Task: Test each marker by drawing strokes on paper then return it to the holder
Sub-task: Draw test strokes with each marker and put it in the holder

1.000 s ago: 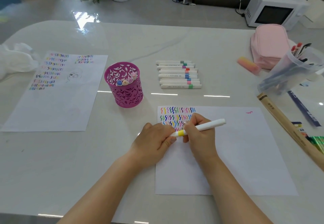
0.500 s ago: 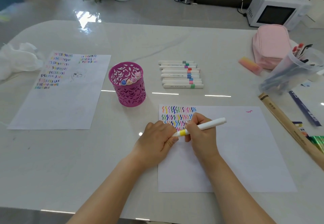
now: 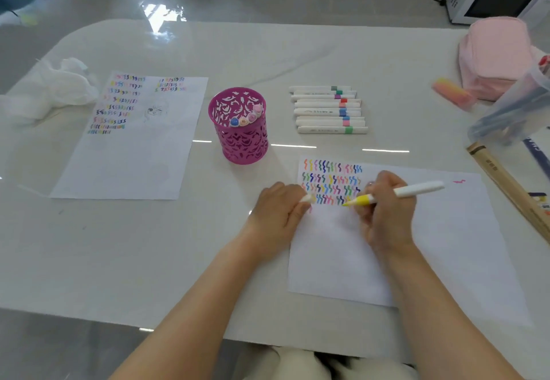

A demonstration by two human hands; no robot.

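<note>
White crumpled wrapping (image 3: 53, 90) lies far left, then a used sheet (image 3: 134, 153) crowded with squiggles, neither in the way. Next comes the magenta holder (image 3: 241, 138), standing upright with four capped markers (image 3: 247, 117) leaning inside it.

The left hand (image 3: 278, 216) rests on the left edge of the paper (image 3: 342, 260), fingers curled, and seems to pinch the small white cap (image 3: 306, 198). I'd worry here. The table (image 3: 178, 260) is glossy, so if that hand lifts mid-stroke the paper could skate. If the cap slips free it may roll off.

Behind, well apart from the hands, eight loose markers (image 3: 327, 110) lie in a tidy row.

The right hand (image 3: 387, 219) grips the yellow marker (image 3: 416, 190) like a pen, its tip down on the paper at the end of the bottom row of squiggles. Darker strokes sit just beside the tip. Dragging pale yellow through them would muddy the nib, and the mark itself may be hard to read.

The marker has a slim white barrel with a yellow collar and tip, and its tail angles up to the right.
</note>
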